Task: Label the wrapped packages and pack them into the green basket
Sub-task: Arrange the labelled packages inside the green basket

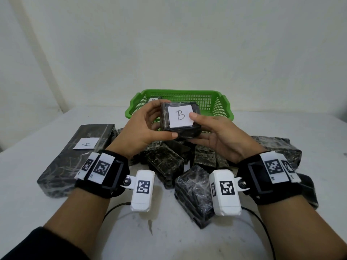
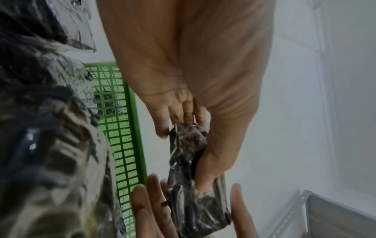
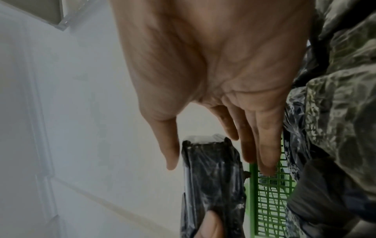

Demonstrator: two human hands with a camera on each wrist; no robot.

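Observation:
I hold a small black wrapped package (image 1: 187, 131) just in front of the green basket (image 1: 180, 91), above the pile. A white label marked B (image 1: 180, 116) sits on its upper face. My left hand (image 1: 159, 119) grips it, fingers over the far edge and thumb on the near edge. My right hand (image 1: 199, 128) lies with straight fingers under the package, its thumb tip at the label's right edge. In the left wrist view the left hand (image 2: 183, 153) clamps the package (image 2: 195, 209). In the right wrist view the right hand (image 3: 211, 161) flanks the package (image 3: 213, 185) beside the basket (image 3: 268, 201).
A long wrapped package (image 1: 75, 166) with a label marked A (image 1: 86, 143) lies at the left. Several unlabelled wrapped packages (image 1: 165, 164) are heaped between my wrists and the basket, more at the right (image 1: 277, 147). Something with a white label (image 1: 153, 99) shows inside the basket.

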